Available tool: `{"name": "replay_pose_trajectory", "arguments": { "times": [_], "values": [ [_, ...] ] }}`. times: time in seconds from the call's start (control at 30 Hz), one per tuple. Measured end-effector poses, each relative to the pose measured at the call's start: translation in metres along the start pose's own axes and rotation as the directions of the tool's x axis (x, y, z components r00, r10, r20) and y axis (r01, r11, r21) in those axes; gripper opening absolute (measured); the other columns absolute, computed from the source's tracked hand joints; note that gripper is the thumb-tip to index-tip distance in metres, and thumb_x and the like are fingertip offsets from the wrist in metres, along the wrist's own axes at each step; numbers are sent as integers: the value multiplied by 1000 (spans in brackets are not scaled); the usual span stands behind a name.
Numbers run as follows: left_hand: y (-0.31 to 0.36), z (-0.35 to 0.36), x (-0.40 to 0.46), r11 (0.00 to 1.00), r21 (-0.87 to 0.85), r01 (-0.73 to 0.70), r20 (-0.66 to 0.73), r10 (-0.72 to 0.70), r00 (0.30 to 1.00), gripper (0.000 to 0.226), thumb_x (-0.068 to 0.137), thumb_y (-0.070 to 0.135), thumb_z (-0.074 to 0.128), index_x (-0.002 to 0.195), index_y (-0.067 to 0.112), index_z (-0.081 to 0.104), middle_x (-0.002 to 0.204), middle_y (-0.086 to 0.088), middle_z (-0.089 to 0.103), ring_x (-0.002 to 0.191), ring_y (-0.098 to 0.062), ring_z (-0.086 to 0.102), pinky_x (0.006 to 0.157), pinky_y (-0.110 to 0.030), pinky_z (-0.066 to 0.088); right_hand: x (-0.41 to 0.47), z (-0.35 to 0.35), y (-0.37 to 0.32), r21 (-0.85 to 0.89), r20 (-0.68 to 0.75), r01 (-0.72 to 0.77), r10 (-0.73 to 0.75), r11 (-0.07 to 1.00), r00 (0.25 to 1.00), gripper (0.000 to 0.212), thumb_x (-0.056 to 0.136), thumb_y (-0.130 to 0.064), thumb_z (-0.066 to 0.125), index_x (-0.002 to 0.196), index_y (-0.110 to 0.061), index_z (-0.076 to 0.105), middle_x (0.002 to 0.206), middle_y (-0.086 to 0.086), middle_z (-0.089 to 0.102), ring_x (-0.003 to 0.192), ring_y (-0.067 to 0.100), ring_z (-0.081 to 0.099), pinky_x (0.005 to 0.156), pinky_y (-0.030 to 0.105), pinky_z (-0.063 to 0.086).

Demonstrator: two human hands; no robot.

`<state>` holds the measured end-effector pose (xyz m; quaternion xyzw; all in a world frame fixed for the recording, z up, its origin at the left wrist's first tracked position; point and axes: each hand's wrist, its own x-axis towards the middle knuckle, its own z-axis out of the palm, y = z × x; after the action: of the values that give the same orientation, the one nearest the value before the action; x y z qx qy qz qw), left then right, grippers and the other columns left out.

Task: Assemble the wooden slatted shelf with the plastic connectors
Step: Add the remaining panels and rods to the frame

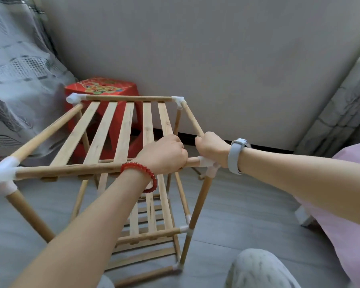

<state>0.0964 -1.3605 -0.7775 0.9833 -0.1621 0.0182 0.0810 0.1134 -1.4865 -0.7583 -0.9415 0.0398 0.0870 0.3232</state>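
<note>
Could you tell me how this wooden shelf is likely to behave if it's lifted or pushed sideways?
The shelf is probably light, being thin rods and slats. It may wobble, since only push-fit plastic connectors join it. Tall and narrow, it could tip if pushed near the top.

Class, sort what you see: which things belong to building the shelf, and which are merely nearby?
Belonging:
left hand
right hand
front rail
corner connector
top slats

Nearby:
red stool
curtain
pink bedding
</note>
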Motion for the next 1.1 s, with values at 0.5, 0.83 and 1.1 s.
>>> {"name": "replay_pose_trajectory", "arguments": {
  "times": [0.5, 0.83, 1.1],
  "values": [
    [-8, 17, 0, 964, 253, -76, 22, 72, 997, 26, 97, 22, 34, 110, 13, 55, 119, -3, 45, 124, -28, 30, 102, -41, 34, 12, 28, 3, -175, -149, 24, -51, 984, 987, 34, 102, -31, 30, 74, -14, 39, 68, 0, 44, 56, 13, 43, 43, 27, 35],
    [10, 8, -21, 998, 68, -10, 8, 10, 1000, 42, 99, 30, 25, 124, 12, 53, 138, -6, 41, 133, -22, 28, 104, -40, 34, -10, 17, 13, -46, -162, 23, -30, 999, 986, 29, 100, -27, 30, 86, -10, 49, 69, 0, 47, 61, 18, 45, 48, 28, 35],
    [15, 10, -24, 983, 7, 181, -191, -176, 966, 33, 96, 28, 29, 115, 15, 53, 123, -3, 53, 111, -21, 48, 98, -38, 35, -10, 8, 6, 54, -180, 50, -40, 997, 983, 36, 99, -28, 33, 125, -5, 42, 119, 13, 49, 99, 26, 53, 82, 36, 47]
  ]
}}
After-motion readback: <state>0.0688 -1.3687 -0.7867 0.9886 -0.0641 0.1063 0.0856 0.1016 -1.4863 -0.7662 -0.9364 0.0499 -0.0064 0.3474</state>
